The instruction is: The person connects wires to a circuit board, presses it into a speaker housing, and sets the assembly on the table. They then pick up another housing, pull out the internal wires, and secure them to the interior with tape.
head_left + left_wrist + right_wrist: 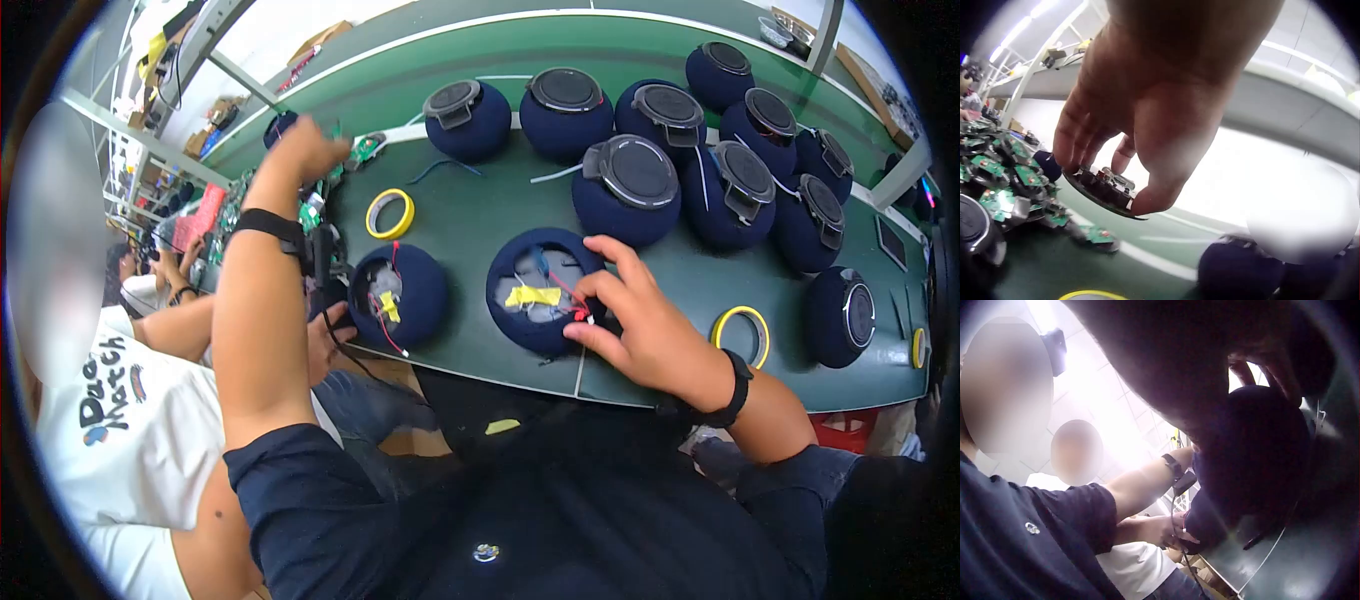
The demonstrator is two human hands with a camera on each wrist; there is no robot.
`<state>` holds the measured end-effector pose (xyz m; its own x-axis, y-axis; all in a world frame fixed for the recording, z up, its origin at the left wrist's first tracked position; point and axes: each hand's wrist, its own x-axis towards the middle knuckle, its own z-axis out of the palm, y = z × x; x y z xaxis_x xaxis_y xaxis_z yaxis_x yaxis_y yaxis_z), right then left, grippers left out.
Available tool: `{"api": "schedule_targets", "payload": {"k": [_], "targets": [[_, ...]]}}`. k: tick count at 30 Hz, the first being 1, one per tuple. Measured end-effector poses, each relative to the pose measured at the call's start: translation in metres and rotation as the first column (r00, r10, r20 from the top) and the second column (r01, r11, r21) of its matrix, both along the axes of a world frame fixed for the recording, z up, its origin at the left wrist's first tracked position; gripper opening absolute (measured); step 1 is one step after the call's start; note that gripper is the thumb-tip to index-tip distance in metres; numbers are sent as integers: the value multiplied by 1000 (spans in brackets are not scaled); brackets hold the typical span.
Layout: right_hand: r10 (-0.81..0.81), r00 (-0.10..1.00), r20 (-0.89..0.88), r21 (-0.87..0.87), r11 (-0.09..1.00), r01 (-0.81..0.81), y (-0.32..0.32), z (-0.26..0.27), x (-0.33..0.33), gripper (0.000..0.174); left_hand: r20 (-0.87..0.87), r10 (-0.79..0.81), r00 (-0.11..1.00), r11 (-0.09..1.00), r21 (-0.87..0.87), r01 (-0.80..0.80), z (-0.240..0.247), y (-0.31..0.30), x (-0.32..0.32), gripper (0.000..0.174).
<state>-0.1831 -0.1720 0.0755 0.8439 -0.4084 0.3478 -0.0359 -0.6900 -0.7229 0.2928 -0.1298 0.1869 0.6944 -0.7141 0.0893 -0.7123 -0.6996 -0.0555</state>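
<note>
My left hand [300, 155] is stretched to the far left over a pile of circuit boards. In the left wrist view its thumb and fingers grip the edges of a round circuit board module [1107, 190] with dark components on top. My right hand [645, 325] holds the right rim of a navy fabric-covered speaker housing [505, 325], its thumb on the near side and fingers over the rim. Inside the opening are yellow tape [533, 297] and wires, with a red connector [582, 315] by my thumb and index finger. In the right wrist view the housing is mostly dark.
A second open housing [425, 300] stands left, with another person's hand [328, 340] beside it. Several navy speakers with dark round tops [640, 170] fill the back and right. Yellow tape rolls [390, 213] lie on the green table [480, 215]. Green circuit boards [1029, 175] are heaped at the left.
</note>
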Motion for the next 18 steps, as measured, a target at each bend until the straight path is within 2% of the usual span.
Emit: {"api": "schedule_targets", "payload": {"k": [1, 2, 3, 4, 5, 6, 7, 8, 9, 10, 11, 13, 17, 18], "targets": [[-1, 1000, 0, -10, 1000, 1, 0, 1, -1, 36, 57, -70, 996, 992, -98, 76, 12, 0, 2, 64], [-17, 1000, -8, -42, 999, 17, 1, 2, -1, 35, -15, -38, 999, 985, -169, 35, 40, 5, -46, 68], [-12, 1000, -20, -51, 999, 11, 0, 4, -2, 35, 100, -52, 994, 966, -247, 75, 55, 8, -66, 71], [-22, 999, -40, -54, 998, 20, 1, 6, -3, 33, 206, -104, 973, 927, -336, 170, 63, 12, -83, 75], [-35, 998, -58, -58, 998, 32, 1, 8, -4, 32, 197, -176, 964, 879, -409, 245, 76, 21, -113, 77], [-50, 997, -53, -73, 996, 46, 2, 9, -5, 29, 279, -310, 909, 756, -507, 413, 77, 28, -127, 77], [-50, 997, -65, -80, 996, 45, 2, 10, -6, 29, 80, -348, 934, 728, -605, 323, 83, 36, -156, 76], [-62, 995, -83, -136, 989, 50, 3, 12, -9, 27, 76, -422, 903, 652, -667, 361, 82, 43, -175, 77], [-71, 992, -103, -192, 980, 50, 4, 16, -12, 26, 36, -396, 917, 597, -749, 287, 80, 57, -261, 71], [-82, 992, -96, -213, 975, 60, 7, 19, -14, 25, -1, -527, 850, 485, -822, 299, 70, 60, -276, 72], [-81, 991, -109, -220, 974, 55, 9, 22, -15, 25, -125, -726, 676, 342, -919, 197, 60, 62, -278, 67], [-98, 990, -103, -270, 960, 67, 10, 27, -18, 25, -226, -725, 651, 365, -927, 84, 24, 79, -273, 77], [-69, 995, -69, -345, 938, 41, 9, 29, -12, 23, -376, -826, 420, 301, -924, -236, -53, 99, -302, 79], [-56, 997, -53, -348, 937, 34, 8, 28, -10, 21, -459, -796, 394, 364, -884, -294, -68, 109, -307, 78]]}}
